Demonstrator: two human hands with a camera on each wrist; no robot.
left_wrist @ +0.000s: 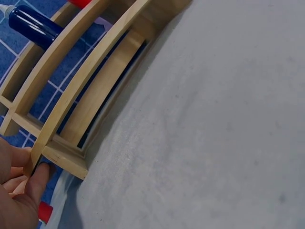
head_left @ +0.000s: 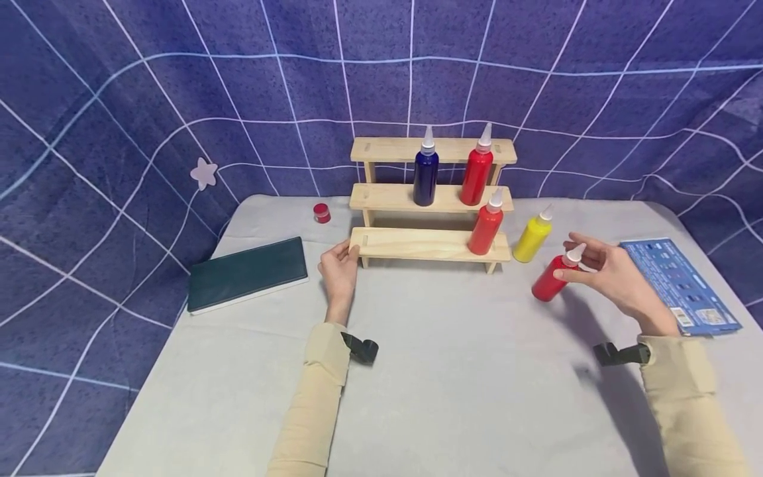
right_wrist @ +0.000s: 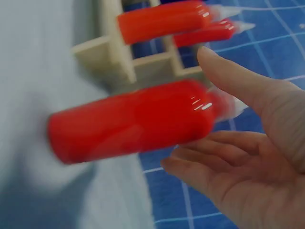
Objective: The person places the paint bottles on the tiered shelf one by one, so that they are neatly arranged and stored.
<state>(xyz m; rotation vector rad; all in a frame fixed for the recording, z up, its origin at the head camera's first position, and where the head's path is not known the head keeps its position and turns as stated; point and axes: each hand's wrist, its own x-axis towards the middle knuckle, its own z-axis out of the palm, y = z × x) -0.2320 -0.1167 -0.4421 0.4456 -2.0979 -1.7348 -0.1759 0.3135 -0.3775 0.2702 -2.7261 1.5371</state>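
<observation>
A three-tier wooden display rack [head_left: 430, 244] stands on the table, and my left hand [head_left: 340, 273] pinches the left end of its lowest shelf between thumb and fingers. Around a red squeeze bottle [head_left: 550, 281] with a pointed white tip, my right hand [right_wrist: 248, 167] is spread, thumb on one side and fingers on the other; the right wrist view shows gaps between hand and bottle. A dark blue bottle [head_left: 425, 177] and a red bottle [head_left: 476, 176] stand on the middle shelf. An orange-red bottle [head_left: 485, 232] is on the lowest shelf's right end.
Just right of the rack stands a yellow bottle [head_left: 532, 238]. A blue printed box [head_left: 679, 285] lies at the far right. On the left are a dark green, flat box-like item [head_left: 247, 275] and a small red-lidded jar [head_left: 322, 212]. A blue gridded cloth [head_left: 298, 86] hangs behind.
</observation>
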